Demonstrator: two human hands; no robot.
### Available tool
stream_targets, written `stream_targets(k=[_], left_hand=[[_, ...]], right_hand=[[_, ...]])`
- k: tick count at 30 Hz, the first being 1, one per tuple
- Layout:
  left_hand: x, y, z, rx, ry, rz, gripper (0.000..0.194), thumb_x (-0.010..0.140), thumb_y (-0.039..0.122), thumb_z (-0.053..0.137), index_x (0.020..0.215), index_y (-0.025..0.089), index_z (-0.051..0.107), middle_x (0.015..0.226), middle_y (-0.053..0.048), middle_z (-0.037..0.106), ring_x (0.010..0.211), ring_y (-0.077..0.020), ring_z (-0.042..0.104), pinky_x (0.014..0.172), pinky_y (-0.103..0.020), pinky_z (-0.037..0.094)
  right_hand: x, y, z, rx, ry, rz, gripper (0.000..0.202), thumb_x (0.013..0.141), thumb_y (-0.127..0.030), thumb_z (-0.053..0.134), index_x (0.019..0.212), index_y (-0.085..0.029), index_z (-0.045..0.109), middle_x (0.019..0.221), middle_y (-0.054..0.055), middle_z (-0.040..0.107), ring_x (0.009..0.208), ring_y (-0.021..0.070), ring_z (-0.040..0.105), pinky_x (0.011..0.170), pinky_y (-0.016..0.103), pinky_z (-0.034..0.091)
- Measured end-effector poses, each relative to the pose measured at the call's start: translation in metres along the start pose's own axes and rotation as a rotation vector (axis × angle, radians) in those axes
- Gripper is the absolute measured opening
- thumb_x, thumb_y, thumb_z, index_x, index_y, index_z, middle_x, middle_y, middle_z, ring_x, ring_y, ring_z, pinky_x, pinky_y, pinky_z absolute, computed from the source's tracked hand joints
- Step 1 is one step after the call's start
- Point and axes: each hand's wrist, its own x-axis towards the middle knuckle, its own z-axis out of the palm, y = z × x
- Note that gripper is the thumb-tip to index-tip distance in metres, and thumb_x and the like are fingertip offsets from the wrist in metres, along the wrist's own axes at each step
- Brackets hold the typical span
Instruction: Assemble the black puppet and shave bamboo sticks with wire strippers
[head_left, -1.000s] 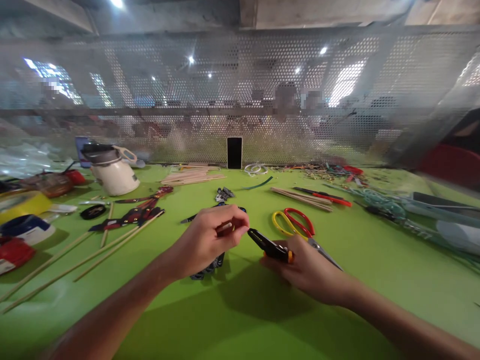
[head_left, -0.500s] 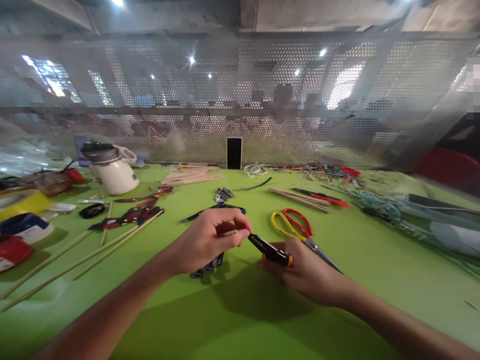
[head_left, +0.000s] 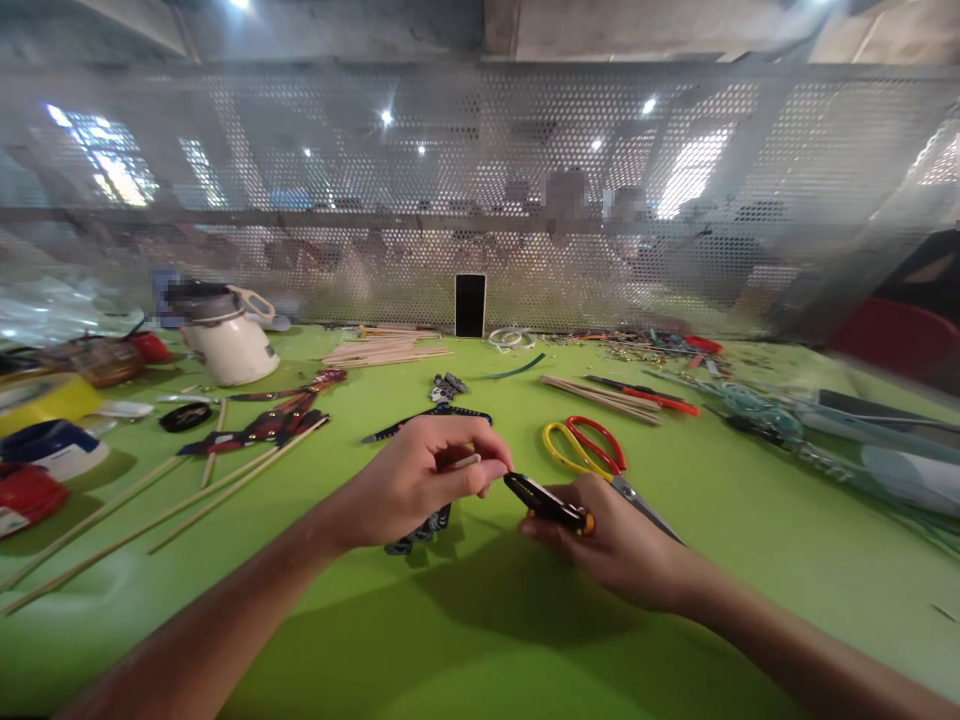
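My left hand [head_left: 435,475] is closed in a pinch, with a thin wooden stick [head_left: 466,461] between its fingers; whatever its fingertips pinch is too small to make out. Wrapped in my right hand [head_left: 600,535] is a dark tool with orange parts, like pliers [head_left: 549,503], whose tip is close to the left fingertips. Beneath and beside the left hand lie dark patterned pieces [head_left: 420,532], partly hidden. Behind it rests a black strip with blue marks [head_left: 465,411]. Scissors with yellow and red handles [head_left: 581,448] lie just beyond my right hand.
Wooden sticks [head_left: 600,398] and a red-and-black pen [head_left: 652,393] lie at the right. A phone [head_left: 470,306] stands at the back. On the left are a white jug [head_left: 232,345], long sticks, jars and yellow tape [head_left: 45,400]. Green wire tangles [head_left: 765,405] lie far right.
The left fingertips and the tool in my right hand have shifted slightly to the right. Both hands keep their hold.
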Motion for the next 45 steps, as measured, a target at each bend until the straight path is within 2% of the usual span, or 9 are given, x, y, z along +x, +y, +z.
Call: stream_targets(k=[6,11,15,20,24,29,34,40,45], left_hand=[[0.000,-0.002,0.003,0.001,0.003,0.023,0.026,0.094,0.039,0.055,0.093,0.015,0.066,0.073,0.000,0.053,0.060,-0.0093,0.043,0.052,-0.021,0.035],[-0.002,-0.003,-0.007,0.374,0.104,0.090,0.021,0.095,0.037,0.048,0.096,0.018,0.058,0.077,0.001,0.054,0.060,-0.0098,0.042,0.056,-0.022,0.034],[-0.006,-0.001,-0.019,0.625,0.028,0.061,0.019,0.098,0.036,0.038,0.100,0.020,0.047,0.075,0.002,0.054,0.061,-0.0135,0.045,0.060,-0.026,0.033],[-0.011,0.005,-0.018,0.621,-0.177,-0.011,0.020,0.099,0.040,0.039,0.104,0.021,0.043,0.087,-0.001,0.058,0.070,-0.0161,0.052,0.062,-0.027,0.033],[-0.017,0.009,-0.012,0.700,-0.181,0.036,0.018,0.102,0.032,0.032,0.095,0.021,0.045,0.087,-0.001,0.057,0.073,-0.0174,0.050,0.066,-0.029,0.032],[-0.050,0.017,-0.002,0.487,-0.203,0.004,0.020,0.103,0.035,0.034,0.097,0.022,0.047,0.082,0.002,0.056,0.070,-0.0139,0.051,0.066,-0.025,0.034],[-0.084,0.044,0.008,0.250,-0.209,-0.018,0.023,0.104,0.034,0.032,0.096,0.022,0.050,0.084,0.002,0.058,0.074,-0.0116,0.054,0.068,-0.022,0.038],[-0.095,0.063,0.007,0.028,-0.209,-0.018,0.024,0.103,0.029,0.032,0.095,0.019,0.052,0.082,0.000,0.059,0.074,-0.0115,0.056,0.072,-0.021,0.043],[-0.099,0.068,0.005,-0.020,-0.230,-0.033,0.023,0.103,0.029,0.034,0.093,0.018,0.052,0.077,0.001,0.057,0.069,-0.0094,0.054,0.068,-0.019,0.042]], right_hand=[[-0.002,-0.004,-0.002,0.069,-0.012,-0.032,0.056,0.089,-0.071,0.044,0.066,-0.020,0.043,0.058,-0.004,0.039,0.053,0.0102,0.032,0.048,0.025,0.025],[-0.010,-0.004,-0.012,0.168,-0.030,-0.125,0.065,0.094,-0.074,0.016,0.067,-0.020,0.040,0.061,-0.001,0.043,0.054,0.0115,0.038,0.053,0.027,0.032],[-0.011,0.003,-0.022,-0.123,0.107,-0.133,0.054,0.102,-0.059,0.021,0.071,-0.021,0.043,0.064,0.000,0.047,0.057,0.0132,0.041,0.058,0.028,0.032],[-0.013,0.002,-0.025,-0.537,0.178,-0.129,0.043,0.103,-0.050,0.027,0.077,-0.022,0.047,0.063,0.000,0.050,0.054,0.0152,0.042,0.055,0.031,0.024],[-0.027,-0.009,-0.023,-0.696,0.220,-0.179,0.035,0.103,-0.045,0.030,0.093,-0.022,0.054,0.062,0.000,0.053,0.051,0.0165,0.042,0.052,0.031,0.019],[-0.055,-0.020,-0.020,-0.765,0.238,-0.326,0.037,0.104,-0.040,0.031,0.090,-0.020,0.058,0.069,0.003,0.059,0.054,0.0155,0.050,0.053,0.031,0.024],[-0.071,-0.041,-0.015,-0.858,0.347,-0.546,0.034,0.100,-0.044,0.041,0.095,-0.019,0.064,0.067,0.003,0.058,0.052,0.0156,0.051,0.050,0.032,0.025],[-0.079,-0.068,-0.016,-0.886,0.476,-0.729,0.033,0.098,-0.044,0.048,0.101,-0.016,0.064,0.067,0.003,0.055,0.052,0.0147,0.048,0.049,0.030,0.029],[-0.084,-0.078,-0.017,-0.876,0.488,-0.748,0.032,0.099,-0.043,0.048,0.097,-0.015,0.063,0.067,0.002,0.052,0.053,0.0141,0.049,0.049,0.029,0.030]])
